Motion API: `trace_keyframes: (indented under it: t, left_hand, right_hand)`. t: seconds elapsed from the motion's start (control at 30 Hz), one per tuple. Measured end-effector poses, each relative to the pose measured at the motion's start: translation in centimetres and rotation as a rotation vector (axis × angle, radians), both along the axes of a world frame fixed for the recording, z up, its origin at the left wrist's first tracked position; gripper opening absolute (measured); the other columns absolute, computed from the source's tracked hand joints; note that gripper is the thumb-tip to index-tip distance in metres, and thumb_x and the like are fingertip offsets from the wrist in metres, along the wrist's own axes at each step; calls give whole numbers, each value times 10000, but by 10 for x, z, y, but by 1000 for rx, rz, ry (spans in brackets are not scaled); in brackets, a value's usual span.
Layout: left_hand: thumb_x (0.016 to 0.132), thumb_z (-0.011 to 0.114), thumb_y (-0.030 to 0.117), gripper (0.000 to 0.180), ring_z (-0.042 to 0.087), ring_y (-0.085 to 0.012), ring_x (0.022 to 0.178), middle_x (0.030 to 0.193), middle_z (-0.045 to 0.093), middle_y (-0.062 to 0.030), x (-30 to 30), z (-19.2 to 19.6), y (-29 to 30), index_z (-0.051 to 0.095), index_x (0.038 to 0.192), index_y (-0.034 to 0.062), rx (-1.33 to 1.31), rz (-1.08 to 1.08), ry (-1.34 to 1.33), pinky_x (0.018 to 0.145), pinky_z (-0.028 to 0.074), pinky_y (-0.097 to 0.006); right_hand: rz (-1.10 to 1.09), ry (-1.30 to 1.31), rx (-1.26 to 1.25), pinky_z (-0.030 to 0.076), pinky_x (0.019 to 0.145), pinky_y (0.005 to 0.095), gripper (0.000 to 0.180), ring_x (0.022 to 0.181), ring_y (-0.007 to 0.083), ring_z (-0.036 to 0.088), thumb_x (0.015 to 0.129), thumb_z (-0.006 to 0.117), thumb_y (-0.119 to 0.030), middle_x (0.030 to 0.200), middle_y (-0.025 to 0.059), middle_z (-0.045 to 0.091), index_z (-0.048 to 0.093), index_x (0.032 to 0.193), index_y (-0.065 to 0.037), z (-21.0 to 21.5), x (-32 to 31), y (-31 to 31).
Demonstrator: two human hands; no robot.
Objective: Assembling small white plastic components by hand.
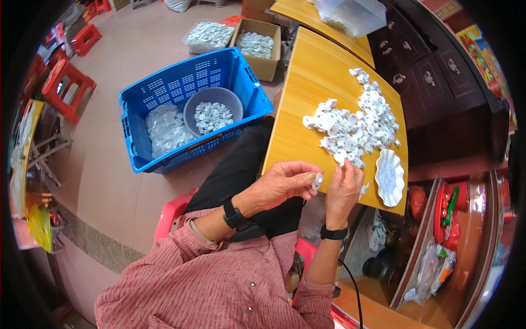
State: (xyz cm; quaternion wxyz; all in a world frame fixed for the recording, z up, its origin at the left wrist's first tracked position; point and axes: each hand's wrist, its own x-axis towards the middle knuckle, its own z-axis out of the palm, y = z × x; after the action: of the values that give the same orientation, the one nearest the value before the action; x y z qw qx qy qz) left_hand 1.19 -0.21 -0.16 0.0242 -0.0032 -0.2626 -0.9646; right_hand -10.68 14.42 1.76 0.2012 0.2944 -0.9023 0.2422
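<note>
Here the small white part (pixel 316 181) sits pinched between left hand (pixel 282 185) fingers (pixel 308 179).

Left hand (pixel 282 183) pinches a small white part (pixel 316 181) at frame centre; right hand (pixel 343 189) just beside it. White parts pile (pixel 356 123) on yellow table (pixel 307 93) upper right. Blue crate (pixel 164 90) upper left holds a grey bowl (pixel 212 109).

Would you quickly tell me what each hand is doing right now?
Left hand: closed, pinching a small white plastic piece.
Right hand: fingers curled, meeting the same piece; whether it grips anything cannot be told.
</note>
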Motion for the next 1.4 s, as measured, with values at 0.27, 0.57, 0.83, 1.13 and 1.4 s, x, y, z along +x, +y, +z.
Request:
trace_keyframes:
  t: [0.27,0.57,0.83,1.13,1.4]
  left_hand:
    - [980,612,166,311,657,-120,842,1049,672,-84,2,0,-28,613,1235,-11,-30,129,1,742,575,-258]
    - [989,598,192,277,688,-161,879,1032,688,-93,7,-24,-113,634,1170,-15,-99,596,-102,793,571,-277]
    - [968,638,194,488,669,-228,988,1189,592,-176,-8,-57,-157,457,1298,-116,-104,1045,-498,912,548,-328]
    - [947,645,119,248,658,-120,857,1017,688,-75,1,0,-85,651,1144,-30,-484,710,-275,748,544,-254]
    - [906,697,81,215,624,-90,845,930,655,-38,3,18,-21,663,1098,-8,-850,334,-1,736,515,-240]
  right_hand:
    - [-41,61,16,494,732,435,127,849,358,609,894,636,-67,934,162,608,633,1010,-16,-1,-15,0]
    - [-105,-290,-280,529,711,299,154,792,179,662,909,643,-41,956,121,676,639,1046,29,6,18,6]
    - [39,-554,-646,529,766,252,184,847,124,647,928,645,-25,981,82,673,613,1089,60,6,42,12]
    - [121,-755,-744,518,711,221,181,813,110,657,924,679,-59,940,76,692,638,1069,41,26,63,2]
    - [149,-764,-719,524,713,224,177,798,107,657,922,683,-62,913,74,696,646,1058,44,35,75,0]
